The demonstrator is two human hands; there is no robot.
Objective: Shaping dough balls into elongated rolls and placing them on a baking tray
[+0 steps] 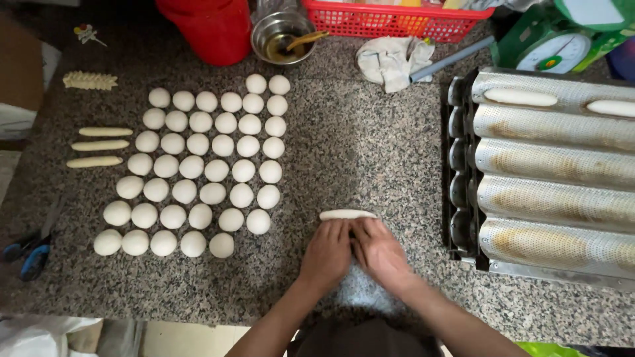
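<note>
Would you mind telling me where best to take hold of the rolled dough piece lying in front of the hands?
Probably by both tapered ends of the rolled dough piece, coming from above: it lies flat and crosswise on the granite counter, soft, so supporting both ends should limit sagging. The left hand and right hand sit just behind it.

Both forearms were bare from the elbows down; no sleeves, cuffs or gloves showed anywhere along them. The left hand (pixel 326 251) and the right hand (pixel 381 253) were bare too, with no ring, watch, bracelet or band at either wrist. The nails could not be made out, as the hands were slightly blurred. At the bottom edge, between the two arms, lay a patch of dark clothing, plain and without visible print; whether it was a shirt or an apron could not be told.
</note>
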